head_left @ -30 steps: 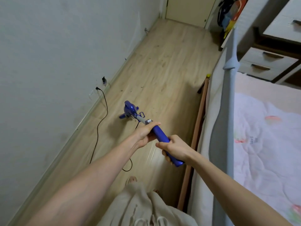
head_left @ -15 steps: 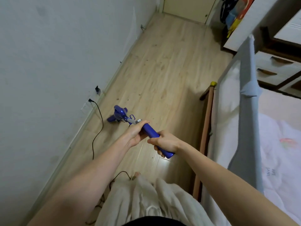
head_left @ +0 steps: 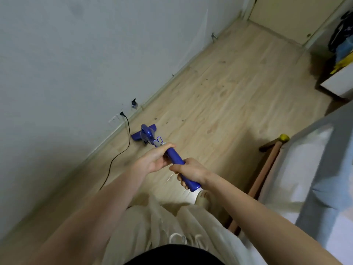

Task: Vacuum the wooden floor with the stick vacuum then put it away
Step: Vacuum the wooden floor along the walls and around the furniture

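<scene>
A blue stick vacuum [head_left: 147, 136] stands on the light wooden floor [head_left: 229, 96], its head close to the baseboard of the left wall. Both hands hold its blue handle [head_left: 175, 158]. My left hand [head_left: 154, 159] grips the upper part near the grey joint. My right hand [head_left: 189, 172] grips the lower end of the handle, closer to my body. A black power cord [head_left: 122, 148] runs from a wall socket down across the floor toward my feet. Dark specks of dirt dot the floor beyond the vacuum head.
A bed with a grey rail [head_left: 313, 169] and a wooden frame [head_left: 267, 167] borders the floor on the right. A white cabinet [head_left: 338, 83] with hanging bags stands at the far right. A cream door [head_left: 286, 14] closes the far end. A white wall [head_left: 66, 54] runs along the left.
The view has swung left and tilted, so the bed slid to the right edge. The vacuum head now sits nearer the baseboard by the socket. Both hands keep the same hold.
</scene>
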The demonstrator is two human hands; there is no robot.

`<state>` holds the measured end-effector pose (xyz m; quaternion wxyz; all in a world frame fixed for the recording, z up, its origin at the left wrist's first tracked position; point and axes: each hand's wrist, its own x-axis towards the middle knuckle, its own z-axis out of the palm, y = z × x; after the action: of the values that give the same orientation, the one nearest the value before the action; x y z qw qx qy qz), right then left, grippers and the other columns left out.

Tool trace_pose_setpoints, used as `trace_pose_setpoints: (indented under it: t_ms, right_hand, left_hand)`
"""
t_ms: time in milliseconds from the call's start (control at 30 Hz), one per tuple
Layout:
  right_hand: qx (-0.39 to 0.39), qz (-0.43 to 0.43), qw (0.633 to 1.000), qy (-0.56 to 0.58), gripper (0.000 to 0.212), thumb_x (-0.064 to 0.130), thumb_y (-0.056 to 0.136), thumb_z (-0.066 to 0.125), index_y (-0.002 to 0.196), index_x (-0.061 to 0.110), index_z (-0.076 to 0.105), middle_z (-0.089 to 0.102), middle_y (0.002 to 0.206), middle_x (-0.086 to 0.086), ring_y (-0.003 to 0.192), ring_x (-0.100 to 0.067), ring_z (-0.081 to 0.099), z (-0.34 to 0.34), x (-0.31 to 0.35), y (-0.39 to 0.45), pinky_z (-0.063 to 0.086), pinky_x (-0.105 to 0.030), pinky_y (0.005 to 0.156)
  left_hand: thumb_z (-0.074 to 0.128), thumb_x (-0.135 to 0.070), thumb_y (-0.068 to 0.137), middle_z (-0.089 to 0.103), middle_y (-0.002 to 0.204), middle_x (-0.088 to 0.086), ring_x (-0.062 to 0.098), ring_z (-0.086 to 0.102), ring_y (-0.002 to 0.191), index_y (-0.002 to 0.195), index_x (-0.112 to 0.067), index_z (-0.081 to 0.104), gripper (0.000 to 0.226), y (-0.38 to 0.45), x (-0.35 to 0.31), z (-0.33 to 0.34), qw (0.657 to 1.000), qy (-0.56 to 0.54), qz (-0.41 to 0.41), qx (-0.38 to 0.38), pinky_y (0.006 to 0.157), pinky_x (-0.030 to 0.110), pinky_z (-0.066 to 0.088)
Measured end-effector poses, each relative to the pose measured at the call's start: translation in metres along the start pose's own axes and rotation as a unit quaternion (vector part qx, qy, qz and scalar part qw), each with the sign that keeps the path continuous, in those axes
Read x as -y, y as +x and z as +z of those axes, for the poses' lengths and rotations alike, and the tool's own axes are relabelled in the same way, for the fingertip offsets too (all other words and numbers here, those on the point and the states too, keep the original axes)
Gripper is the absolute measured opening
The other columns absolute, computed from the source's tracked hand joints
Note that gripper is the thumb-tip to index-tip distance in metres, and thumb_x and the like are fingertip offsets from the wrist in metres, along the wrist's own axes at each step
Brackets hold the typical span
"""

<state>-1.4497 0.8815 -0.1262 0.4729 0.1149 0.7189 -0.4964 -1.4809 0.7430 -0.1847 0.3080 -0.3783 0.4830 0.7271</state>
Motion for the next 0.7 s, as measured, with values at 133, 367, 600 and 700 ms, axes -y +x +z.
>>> trace_pose_setpoints:
  t_ms: [133,367,600,700]
  right_hand:
    - [0.017,0.009,1.0,-0.007,0.022,0.021,0.092,0.058,0.08,0.005,0.049,0.049,0.057,-0.009,0.035,-0.016,0.045,-0.033,-0.002,0.004,0.04,-0.021,0.038]
    - [0.047,0.004,0.998,-0.039,0.037,0.043,0.094,0.059,0.082,0.011,0.045,0.049,0.056,-0.007,0.034,-0.017,0.046,-0.072,0.013,0.01,0.04,-0.021,0.037]
    - [0.07,-0.006,0.994,-0.085,0.038,0.047,0.097,0.052,0.083,0.011,0.046,0.051,0.057,-0.008,0.034,-0.016,0.048,-0.076,0.051,0.04,0.042,-0.021,0.038]
    - [0.057,-0.004,0.993,-0.102,0.04,0.049,0.095,0.052,0.085,0.011,0.048,0.052,0.059,-0.008,0.037,-0.019,0.049,-0.075,0.061,0.058,0.044,-0.024,0.042]
  left_hand:
    - [0.068,-0.02,0.086,0.056,0.095,0.008,0.021,0.059,0.089,0.089,-0.015,0.054,0.015,0.008,-0.003,0.028,0.999,-0.018,-0.013,-0.036,0.087,0.031,0.053]
    - [0.071,-0.025,0.084,0.061,0.098,0.012,0.021,0.057,0.085,0.091,-0.012,0.059,0.019,0.018,-0.008,0.06,0.994,-0.057,-0.023,-0.092,0.079,0.031,0.053]
    - [0.068,-0.021,0.087,0.06,0.083,0.008,0.02,0.06,0.084,0.087,-0.011,0.056,0.015,0.037,-0.038,0.038,0.993,-0.087,0.01,-0.084,0.092,0.034,0.051]
    - [0.067,-0.022,0.086,0.061,0.086,0.01,0.022,0.059,0.086,0.088,-0.012,0.055,0.016,0.051,-0.053,0.031,0.994,-0.066,0.016,-0.081,0.09,0.035,0.051]
